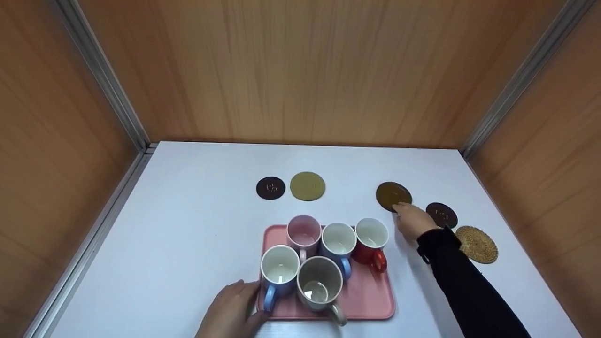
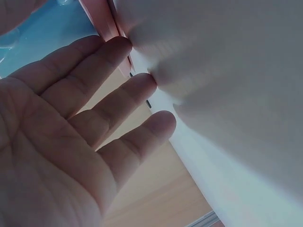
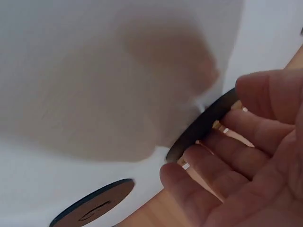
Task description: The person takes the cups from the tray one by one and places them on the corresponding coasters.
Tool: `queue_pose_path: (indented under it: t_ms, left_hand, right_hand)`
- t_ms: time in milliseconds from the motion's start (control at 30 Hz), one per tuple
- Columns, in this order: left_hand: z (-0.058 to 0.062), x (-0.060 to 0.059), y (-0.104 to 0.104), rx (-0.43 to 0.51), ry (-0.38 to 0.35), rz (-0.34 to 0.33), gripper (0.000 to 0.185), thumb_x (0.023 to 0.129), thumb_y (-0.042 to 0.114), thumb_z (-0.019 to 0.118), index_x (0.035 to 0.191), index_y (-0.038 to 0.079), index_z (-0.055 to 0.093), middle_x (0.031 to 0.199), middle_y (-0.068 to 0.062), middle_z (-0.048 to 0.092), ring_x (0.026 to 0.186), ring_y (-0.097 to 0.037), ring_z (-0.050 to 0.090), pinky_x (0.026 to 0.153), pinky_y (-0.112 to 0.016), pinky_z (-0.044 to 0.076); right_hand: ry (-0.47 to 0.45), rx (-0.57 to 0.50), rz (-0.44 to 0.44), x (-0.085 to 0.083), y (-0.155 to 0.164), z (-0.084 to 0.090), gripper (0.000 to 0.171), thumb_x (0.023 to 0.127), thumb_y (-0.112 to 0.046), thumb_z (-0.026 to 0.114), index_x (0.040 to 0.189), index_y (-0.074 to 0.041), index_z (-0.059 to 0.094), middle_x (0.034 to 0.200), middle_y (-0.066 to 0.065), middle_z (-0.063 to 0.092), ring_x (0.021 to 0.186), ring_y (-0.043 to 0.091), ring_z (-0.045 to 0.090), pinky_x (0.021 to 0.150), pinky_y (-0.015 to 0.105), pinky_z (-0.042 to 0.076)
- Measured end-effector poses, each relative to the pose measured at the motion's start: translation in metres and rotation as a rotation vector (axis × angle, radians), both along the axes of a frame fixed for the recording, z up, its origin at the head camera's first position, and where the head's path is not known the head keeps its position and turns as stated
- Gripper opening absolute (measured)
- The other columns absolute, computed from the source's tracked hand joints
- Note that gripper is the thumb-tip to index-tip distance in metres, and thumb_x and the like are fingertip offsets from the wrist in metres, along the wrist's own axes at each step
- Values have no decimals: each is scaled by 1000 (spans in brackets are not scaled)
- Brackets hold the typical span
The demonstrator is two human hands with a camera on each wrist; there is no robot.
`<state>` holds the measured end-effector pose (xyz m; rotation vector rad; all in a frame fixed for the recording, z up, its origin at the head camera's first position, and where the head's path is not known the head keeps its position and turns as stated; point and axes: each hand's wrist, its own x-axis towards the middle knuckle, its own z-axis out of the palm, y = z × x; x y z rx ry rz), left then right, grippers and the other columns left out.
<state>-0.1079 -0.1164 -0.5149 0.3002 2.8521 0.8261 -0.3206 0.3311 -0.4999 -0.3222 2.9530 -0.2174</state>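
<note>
My right hand (image 1: 414, 219) reaches out on the right and holds a round olive-brown coaster (image 1: 390, 192) by its near edge. In the right wrist view the thumb is at one end of its dark rim (image 3: 201, 124) and the fingers spread along it. My left hand (image 1: 231, 307) lies beside the front left corner of a pink tray (image 1: 368, 303), its fingers loosely extended. Nearest to it on the tray stands a light-blue mug (image 1: 280, 267), with a grey mug (image 1: 319, 284) alongside. Behind them are a pink mug (image 1: 304, 232), a second blue mug (image 1: 338, 241) and a red mug (image 1: 371, 241).
Right of the held coaster lie a dark brown coaster (image 1: 441, 214) and a woven straw coaster (image 1: 476, 244). Another dark coaster (image 1: 271, 188) and an olive-yellow coaster (image 1: 307, 186) lie behind the tray. Wood-grain panels (image 1: 300, 75) wall in the white table (image 1: 155, 225).
</note>
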Motion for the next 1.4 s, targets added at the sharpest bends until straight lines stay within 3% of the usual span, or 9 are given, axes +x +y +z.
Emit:
queue_pose_path:
  t_ms: [100,267,467,767,967,1167,1400]
  left_hand:
    - [1,0,0,4,-11,6,57,81,44,78,129,16,64,119,-2,72,118,-34,62,103,-61,44]
    - [2,1,0,18,-19,-2,58,80,40,79,128,13,64,121,-4,72,122,-37,61,106,-63,41]
    - [2,0,0,33,-35,4,56,80,39,79,127,13,65,121,-3,72,123,-33,61,109,-63,39]
    - [1,4,0,19,1,7,58,80,39,79,129,12,64,124,-5,71,124,-38,59,106,-63,42]
    - [1,4,0,24,-6,3,58,80,39,79,129,10,63,124,-7,71,124,-39,59,107,-63,41]
    - [0,5,0,20,-4,8,59,80,40,79,130,12,63,125,-5,71,124,-37,60,107,-62,41]
    - [1,5,2,8,27,22,58,80,37,80,130,13,63,124,-2,71,123,-33,61,110,-59,41]
  right_hand:
    - [14,-48,81,2,-9,3,44,92,1,44,135,5,56,139,30,53,129,48,51,110,58,41]
    - [38,-110,239,1,-23,7,34,96,-2,49,127,1,64,134,29,59,124,47,56,106,57,45]
    - [-10,-95,360,-7,-34,10,34,101,-10,49,131,-2,62,142,27,53,131,48,49,109,61,40]
    - [-121,-181,352,-23,-47,12,38,101,-12,53,137,-2,56,151,23,42,140,48,38,115,60,33]
    - [-175,-174,323,-30,-54,13,40,102,-14,52,141,-5,52,154,21,38,144,46,31,118,59,29]
    - [-234,-102,314,-36,-63,18,43,102,-15,49,145,-8,48,158,21,33,145,49,27,120,60,25]
    - [-260,-104,312,-41,-66,16,50,99,-10,52,148,-5,41,160,20,29,144,45,31,120,58,27]
